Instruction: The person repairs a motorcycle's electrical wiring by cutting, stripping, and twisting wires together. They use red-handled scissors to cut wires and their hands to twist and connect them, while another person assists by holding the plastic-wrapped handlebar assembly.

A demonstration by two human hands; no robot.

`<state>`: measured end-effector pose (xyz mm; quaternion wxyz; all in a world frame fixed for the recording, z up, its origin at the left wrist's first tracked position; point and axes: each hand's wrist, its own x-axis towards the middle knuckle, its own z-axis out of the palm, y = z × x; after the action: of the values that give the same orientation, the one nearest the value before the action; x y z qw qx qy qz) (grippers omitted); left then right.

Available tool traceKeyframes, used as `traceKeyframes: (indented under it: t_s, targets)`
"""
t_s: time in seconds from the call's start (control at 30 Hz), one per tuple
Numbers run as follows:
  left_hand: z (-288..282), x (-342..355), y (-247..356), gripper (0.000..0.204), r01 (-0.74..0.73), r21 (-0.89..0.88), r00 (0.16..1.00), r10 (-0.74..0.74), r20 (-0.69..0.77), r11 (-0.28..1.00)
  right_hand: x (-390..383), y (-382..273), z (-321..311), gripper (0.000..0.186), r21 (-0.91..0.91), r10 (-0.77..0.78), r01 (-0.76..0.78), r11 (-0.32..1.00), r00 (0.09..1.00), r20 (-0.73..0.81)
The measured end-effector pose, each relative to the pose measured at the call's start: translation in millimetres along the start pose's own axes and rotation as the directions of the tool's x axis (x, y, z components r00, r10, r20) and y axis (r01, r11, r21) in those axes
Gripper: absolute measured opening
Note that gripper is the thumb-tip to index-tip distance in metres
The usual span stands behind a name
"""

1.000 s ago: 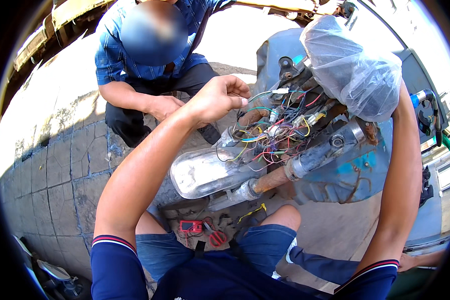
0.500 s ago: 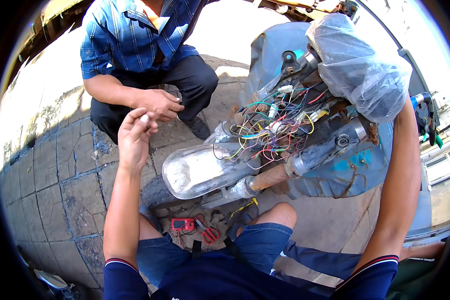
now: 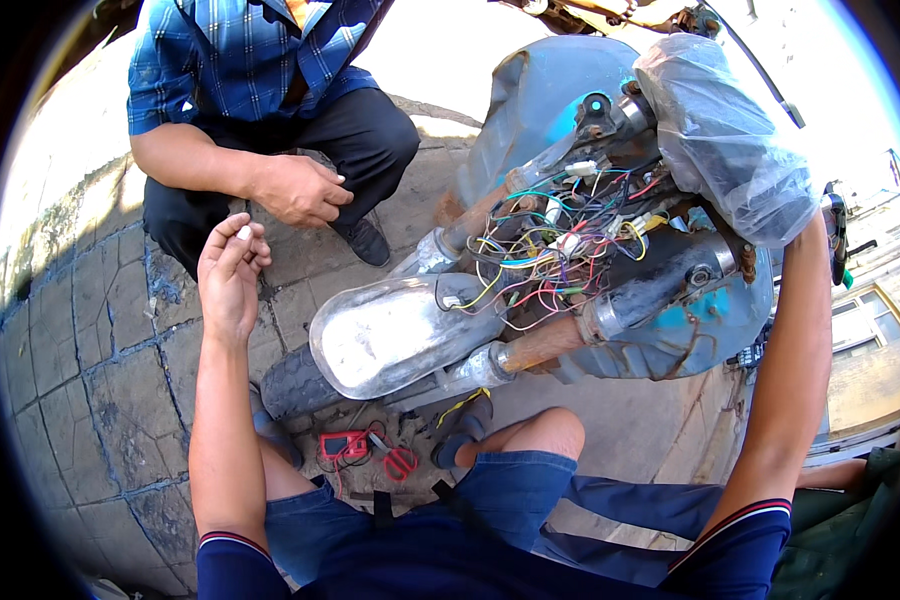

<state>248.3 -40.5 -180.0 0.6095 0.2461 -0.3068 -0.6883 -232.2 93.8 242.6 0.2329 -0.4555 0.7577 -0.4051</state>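
Observation:
My left hand is raised over the paving, left of the motorcycle's silver front fender. Its fingers are curled in with thumb and fingertips together; whatever they hold, if anything, is too small to make out. My right forearm reaches up to a headlamp unit wrapped in a clear plastic bag, which hides my right hand. A tangle of coloured wires with white connectors spills out between the rusty fork legs.
A person in a blue checked shirt squats opposite, hands together. A red multimeter and red-handled scissors lie on the ground by my feet. The dull blue front shield stands behind the wires. Another person's legs extend at lower right.
My view has shifted slightly, so the left hand and the squatting person appear farther left. My left hand remains raised with curled fingers; my right arm still reaches to the bag.

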Motion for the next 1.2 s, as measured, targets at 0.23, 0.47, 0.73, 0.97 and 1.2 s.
traceKeyframes:
  t_s: [0.23,0.47,0.73,0.97,1.2]
  targets:
    - [15.0,-7.9,-0.8,0.02,-0.025,0.001,1.0,0.025,0.002,1.0,0.7,0.1,-1.9,0.036,-0.021,0.028,-0.028,0.999,1.0,0.005]
    - [30.3,-37.6,-1.8,0.023,-0.02,0.033,0.998,0.018,0.056,0.999,-11.6,-1.5,-18.5,0.037,-0.011,-0.136,0.137,0.991,0.971,-0.198]
    - [23.2,-67.7,10.1,0.022,-0.058,0.141,0.998,0.053,0.033,0.988,-119.6,-0.5,9.0,0.041,-0.491,-0.561,0.306,0.815,0.625,-0.543]
    - [25.2,-67.3,1.8,0.023,-0.047,0.134,0.999,0.044,0.026,0.99,-131.0,-15.8,0.5,0.045,-0.481,-0.511,0.268,0.835,0.702,-0.497]
    - [39.6,-60.7,1.9,0.022,-0.057,0.058,0.997,0.054,0.048,0.997,-64.8,-31.2,-5.7,0.04,-0.438,-0.138,-0.053,0.897,0.909,-0.393]
